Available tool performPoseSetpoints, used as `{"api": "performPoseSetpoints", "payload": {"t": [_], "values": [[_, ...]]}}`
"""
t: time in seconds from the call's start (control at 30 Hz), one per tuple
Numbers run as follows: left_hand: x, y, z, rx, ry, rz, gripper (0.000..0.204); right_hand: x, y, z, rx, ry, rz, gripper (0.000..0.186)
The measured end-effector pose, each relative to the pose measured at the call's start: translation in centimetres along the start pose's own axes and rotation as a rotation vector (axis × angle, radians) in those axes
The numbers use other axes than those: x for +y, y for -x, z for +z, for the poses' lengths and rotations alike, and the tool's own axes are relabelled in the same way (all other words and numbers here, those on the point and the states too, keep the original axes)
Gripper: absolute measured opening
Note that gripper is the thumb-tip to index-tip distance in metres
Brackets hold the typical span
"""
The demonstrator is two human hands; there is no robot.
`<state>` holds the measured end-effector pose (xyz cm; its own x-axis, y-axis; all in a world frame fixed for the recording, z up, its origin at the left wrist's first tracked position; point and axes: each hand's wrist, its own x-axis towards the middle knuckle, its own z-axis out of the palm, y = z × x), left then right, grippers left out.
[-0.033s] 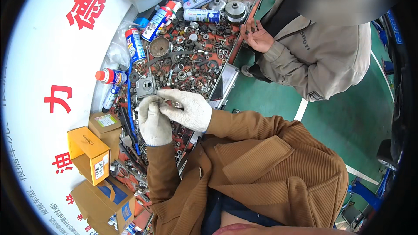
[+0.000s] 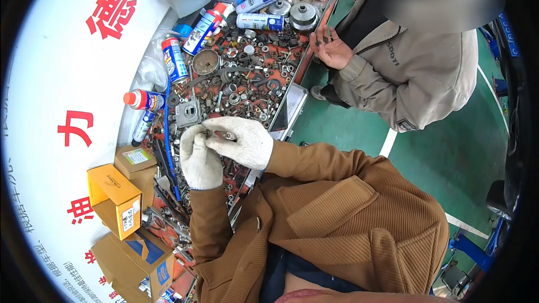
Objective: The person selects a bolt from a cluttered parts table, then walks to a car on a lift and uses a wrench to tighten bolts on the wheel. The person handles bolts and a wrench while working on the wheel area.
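My gloved hands meet over a bench spread with loose metal hardware. My left hand [image 2: 201, 161] is closed, its thumb and fingertips pinching a small dark metal part [image 2: 208, 133] whose kind I cannot make out. Against those fingertips sits my right hand [image 2: 247, 143], curled closed with a short, shiny, bolt-like metal piece [image 2: 229, 136] held by the thumb. Its fingers also reach the small dark part. Just beyond both hands lies a square grey metal housing [image 2: 188, 113] with a round opening. Nuts, bolts and washers [image 2: 241, 98] surround it.
Spray cans [image 2: 175, 59] and a round metal cup [image 2: 205, 62] stand farther back. A blue tube [image 2: 167, 134] runs along the left, by cardboard boxes [image 2: 115, 191]. At the right edge lies a dark phone-like slab [image 2: 279, 115]. Another person's open hand [image 2: 332, 47] holds small pieces.
My left hand has shifted very slightly to the right, toward my right hand. Both hands keep their grip. The other person has barely moved.
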<state>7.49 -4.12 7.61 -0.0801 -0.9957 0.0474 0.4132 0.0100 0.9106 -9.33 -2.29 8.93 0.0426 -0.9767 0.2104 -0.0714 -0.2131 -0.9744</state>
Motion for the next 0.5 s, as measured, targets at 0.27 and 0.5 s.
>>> {"api": "performPoseSetpoints", "payload": {"t": [0.27, 0.5], "values": [[3.7, 1.9, 5.0, 0.191, -0.631, 0.131, 0.032, 0.8, -0.1, -0.6, 0.066, -0.186, -0.001, 0.035], [4.2, 4.8, 6.4, -0.013, -1.105, 0.322, 0.039, 0.2, 0.0, -1.3, 0.133, -0.136, -0.098, 0.031]]}}
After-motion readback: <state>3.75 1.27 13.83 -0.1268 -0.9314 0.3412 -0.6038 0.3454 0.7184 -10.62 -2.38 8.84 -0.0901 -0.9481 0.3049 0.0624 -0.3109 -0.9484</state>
